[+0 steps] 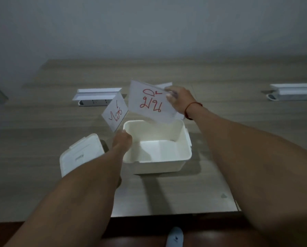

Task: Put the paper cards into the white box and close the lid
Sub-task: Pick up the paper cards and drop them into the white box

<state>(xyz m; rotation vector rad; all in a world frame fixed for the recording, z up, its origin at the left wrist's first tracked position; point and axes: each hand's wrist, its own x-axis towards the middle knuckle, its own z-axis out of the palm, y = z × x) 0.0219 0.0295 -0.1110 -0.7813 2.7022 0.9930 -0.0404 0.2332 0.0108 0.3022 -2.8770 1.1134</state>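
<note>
The white box (pixel 183 154) stands open in the middle of the wooden table, its inside bare. Its lid (pixel 81 154) lies flat just to the left. My left hand (pixel 122 139) hovers at the box's far left corner and pinches a small paper card (pixel 115 113) with red handwriting, held upright and tilted. My right hand (pixel 180 101) holds a larger paper card (pixel 150 102) with red writing above the box's far rim, slanting down toward the opening. More white paper (pixel 164 85) peeks out behind that card.
A white power strip with a raised cover (pixel 95 97) sits at the back left, and a similar one (pixel 292 92) at the far right. The table's near edge (pixel 167 213) runs below the box. A red string circles my right wrist.
</note>
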